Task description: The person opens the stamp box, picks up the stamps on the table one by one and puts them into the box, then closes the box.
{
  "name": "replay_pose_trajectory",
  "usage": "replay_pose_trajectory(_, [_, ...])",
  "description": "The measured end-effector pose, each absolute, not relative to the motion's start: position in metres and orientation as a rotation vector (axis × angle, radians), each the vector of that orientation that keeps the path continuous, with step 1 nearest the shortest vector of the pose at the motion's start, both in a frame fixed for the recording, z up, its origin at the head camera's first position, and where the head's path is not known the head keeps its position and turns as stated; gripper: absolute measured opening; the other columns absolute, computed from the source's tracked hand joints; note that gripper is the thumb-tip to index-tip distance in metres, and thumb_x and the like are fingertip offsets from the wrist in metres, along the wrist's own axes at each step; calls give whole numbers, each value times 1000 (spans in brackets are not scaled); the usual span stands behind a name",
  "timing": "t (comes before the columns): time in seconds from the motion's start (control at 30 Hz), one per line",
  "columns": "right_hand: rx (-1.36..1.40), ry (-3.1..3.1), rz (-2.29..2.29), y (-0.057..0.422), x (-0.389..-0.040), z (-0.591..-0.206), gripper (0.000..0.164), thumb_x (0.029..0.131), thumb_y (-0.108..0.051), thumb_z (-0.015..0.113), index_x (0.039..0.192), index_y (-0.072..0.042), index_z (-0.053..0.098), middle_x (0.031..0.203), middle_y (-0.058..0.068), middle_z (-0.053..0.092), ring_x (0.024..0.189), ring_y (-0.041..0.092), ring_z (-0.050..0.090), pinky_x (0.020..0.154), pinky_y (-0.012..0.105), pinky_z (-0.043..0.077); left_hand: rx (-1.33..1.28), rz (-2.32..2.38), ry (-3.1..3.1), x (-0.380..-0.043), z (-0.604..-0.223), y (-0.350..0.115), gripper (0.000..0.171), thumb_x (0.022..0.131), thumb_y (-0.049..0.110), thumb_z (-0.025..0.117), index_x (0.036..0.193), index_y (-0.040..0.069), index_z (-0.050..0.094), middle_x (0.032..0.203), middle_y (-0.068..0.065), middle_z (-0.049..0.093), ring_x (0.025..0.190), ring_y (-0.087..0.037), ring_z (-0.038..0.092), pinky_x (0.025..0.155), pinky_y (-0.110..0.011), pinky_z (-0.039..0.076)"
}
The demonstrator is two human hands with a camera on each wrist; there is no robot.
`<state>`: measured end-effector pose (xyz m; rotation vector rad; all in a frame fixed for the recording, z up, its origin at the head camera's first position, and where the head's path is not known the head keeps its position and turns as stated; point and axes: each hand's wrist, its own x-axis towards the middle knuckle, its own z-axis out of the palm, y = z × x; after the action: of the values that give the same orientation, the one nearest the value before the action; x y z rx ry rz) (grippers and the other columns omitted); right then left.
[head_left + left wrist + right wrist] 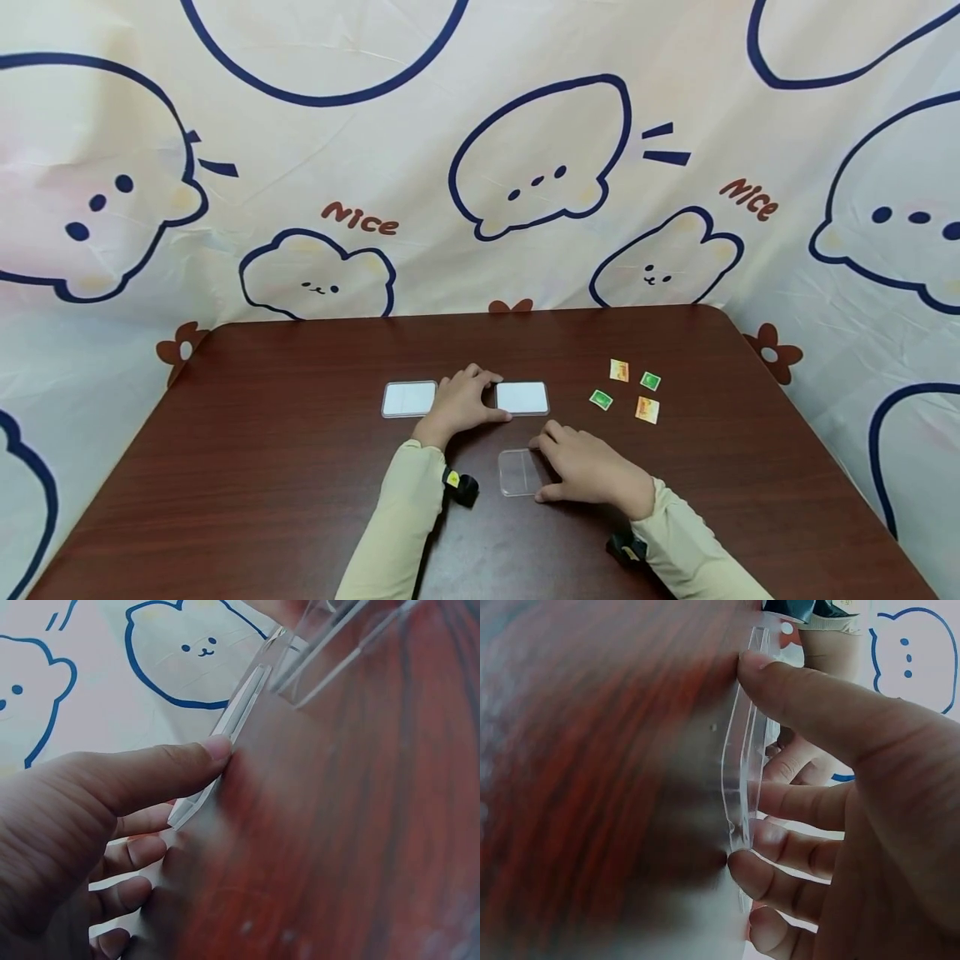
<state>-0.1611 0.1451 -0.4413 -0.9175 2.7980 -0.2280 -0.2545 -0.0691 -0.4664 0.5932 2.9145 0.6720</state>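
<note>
Two shallow clear cases with white inside lie side by side on the table in the head view. My left hand (461,404) is between them and grips the left end of the right-hand white case (528,398); its thumb is on the near edge (244,712). The other white case (405,400) lies just left of that hand. Nearer to me is a transparent plastic case or lid (517,475), flat on the wood. My right hand (592,471) holds its right end, thumb at the near edge and fingers at the far one (744,750).
To the right on the brown table (750,500) lie two orange-and-white paper pieces (618,371) and two small green ones (650,381). A printed cloth (420,167) hangs behind and at both sides. Each wrist wears a small black camera (465,490).
</note>
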Motion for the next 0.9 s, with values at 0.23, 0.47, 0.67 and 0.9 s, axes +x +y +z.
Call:
replay_pose_trajectory(0.23, [-932,2797,-230,150,-163,-440,68,77,-52,75,128,-9,57,108,0,51,87,12,53,76,34,47,599,687,2888,-254,-465,-70,69,76,54,75,135,22,56,122,-4,57,108,-25,56,95,-47,39])
replay_pose_trajectory(0.47, [-934,2804,-412,154,-173,-430,59,86,-46,69,131,-11,55,115,2,54,77,8,50,69,28,45,607,884,2832,-253,-458,-79,65,77,47,78,132,20,58,114,-1,61,106,-20,57,95,-46,35])
replay_pose_trajectory(0.67, [-935,2803,-619,151,-182,-423,54,91,-48,62,131,-13,55,118,3,55,78,9,55,68,23,46,597,1055,2786,-253,-451,-93,60,77,40,80,130,19,59,113,-1,63,103,-21,58,100,-50,31])
replay_pose_trajectory(0.9, [-884,2791,-799,145,-192,-416,53,89,-45,65,131,-15,54,117,5,58,79,11,55,62,22,45,590,1194,2725,-250,-441,-114,61,78,33,80,132,16,58,119,-6,62,108,-24,56,107,-56,27])
